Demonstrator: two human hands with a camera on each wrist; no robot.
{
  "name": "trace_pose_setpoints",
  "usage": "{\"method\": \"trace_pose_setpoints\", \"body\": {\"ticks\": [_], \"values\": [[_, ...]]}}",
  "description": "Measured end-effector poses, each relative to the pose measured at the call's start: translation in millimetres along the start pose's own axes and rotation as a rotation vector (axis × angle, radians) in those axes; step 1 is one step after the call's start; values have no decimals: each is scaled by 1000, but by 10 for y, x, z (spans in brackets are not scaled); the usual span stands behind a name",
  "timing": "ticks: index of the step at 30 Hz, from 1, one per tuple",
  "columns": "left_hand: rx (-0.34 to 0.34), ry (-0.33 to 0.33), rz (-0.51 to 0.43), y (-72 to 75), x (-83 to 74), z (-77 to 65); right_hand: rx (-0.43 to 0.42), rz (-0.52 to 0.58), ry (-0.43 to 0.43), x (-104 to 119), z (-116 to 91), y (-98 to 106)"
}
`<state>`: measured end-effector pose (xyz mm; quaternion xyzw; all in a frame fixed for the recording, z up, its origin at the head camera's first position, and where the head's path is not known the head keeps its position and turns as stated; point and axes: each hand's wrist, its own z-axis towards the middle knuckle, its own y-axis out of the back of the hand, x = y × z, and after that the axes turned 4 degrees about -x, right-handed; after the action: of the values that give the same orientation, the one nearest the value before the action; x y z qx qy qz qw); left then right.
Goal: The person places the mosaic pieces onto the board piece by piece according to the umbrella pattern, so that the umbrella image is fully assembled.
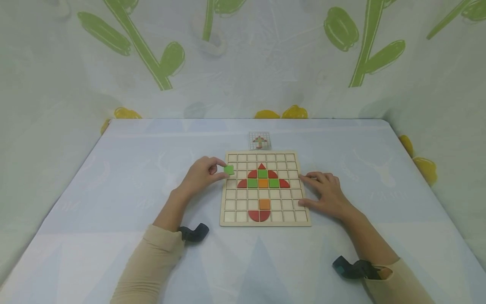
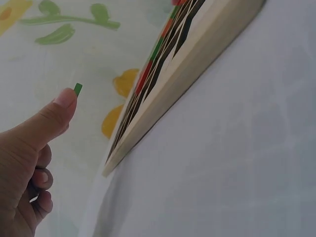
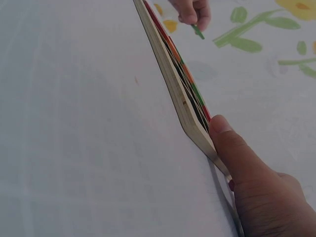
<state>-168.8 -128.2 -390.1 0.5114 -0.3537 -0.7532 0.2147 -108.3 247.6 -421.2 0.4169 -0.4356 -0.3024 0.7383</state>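
Observation:
My left hand [image 1: 203,175] pinches a green square tile [image 1: 229,169] between thumb and fingertips, above the left edge of the wooden grid board [image 1: 224,194]. Seen from the left wrist, the tile [image 2: 78,89] is edge-on beyond the thumb, clear of the board. My right hand [image 1: 326,194] rests at the board's right edge, thumb and index finger spread apart and touching it. In the right wrist view, the thumb [image 3: 229,143] lies along the board's rim; the other fingers are mostly hidden. On the board sit green squares [image 1: 262,173], orange squares [image 1: 264,204] and red pieces [image 1: 259,215].
Behind the board lies a small pattern card [image 1: 260,141] with a similar coloured figure on a grid. A pale cloth covers the table [image 1: 152,143]. Each forearm wears a dark wrist device [image 1: 194,233]. A leaf-printed curtain [image 1: 247,67] stands behind.

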Motion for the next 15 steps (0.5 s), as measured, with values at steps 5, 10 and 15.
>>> {"method": "trace_pose_setpoints", "body": {"ticks": [5, 10, 15], "values": [[26, -21, -58, -85, -55, 1, 6, -1, -6, 13, 3, 6], [46, -50, -118, -172, -118, -7, 18, -5, -14, 22, 4, 17], [61, -64, -147, -231, -202, -20, 6, 3, -10, 22, 3, 9]]}}
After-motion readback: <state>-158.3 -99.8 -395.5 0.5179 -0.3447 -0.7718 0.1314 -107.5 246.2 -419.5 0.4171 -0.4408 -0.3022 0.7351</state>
